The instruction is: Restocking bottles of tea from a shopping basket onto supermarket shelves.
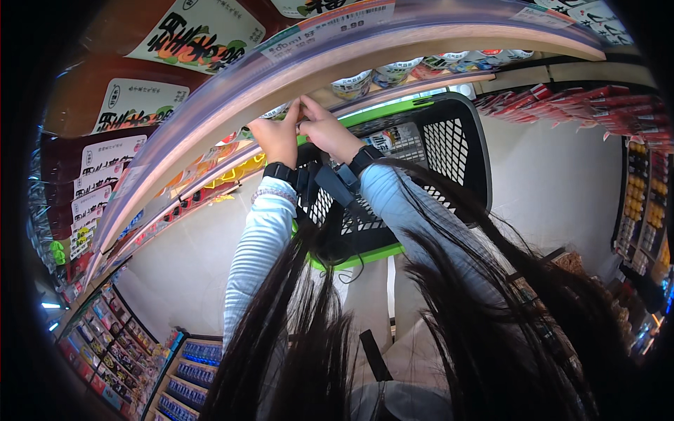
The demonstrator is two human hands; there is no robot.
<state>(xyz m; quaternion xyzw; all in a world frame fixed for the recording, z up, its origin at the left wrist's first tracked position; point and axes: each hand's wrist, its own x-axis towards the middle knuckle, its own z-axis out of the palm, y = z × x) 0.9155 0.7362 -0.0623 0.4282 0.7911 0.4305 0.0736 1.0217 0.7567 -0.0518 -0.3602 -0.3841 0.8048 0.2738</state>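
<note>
My left hand [279, 139] and my right hand [330, 130] meet just below the edge of the upper shelf, fingertips close together. Their fingers are bent inward, and the shelf edge partly covers them. Whatever lies between them is too hidden to name. Part of a pale round tub [276, 111] shows right by the left fingers. Under my forearms is a black mesh shopping basket [477, 151] with a green rim. Inside it sits a pack [394, 140] with a white and orange label. Each wrist wears a black band.
The upper shelf's curved front [232, 116] carries large brown bottles with white labels [200, 35]. Round printed tubs [351, 85] line the shelf below. Red packets [583, 109] hang at right. Shelves of blue packs [189, 372] stand at lower left. Long dark hair [477, 337] crosses the foreground.
</note>
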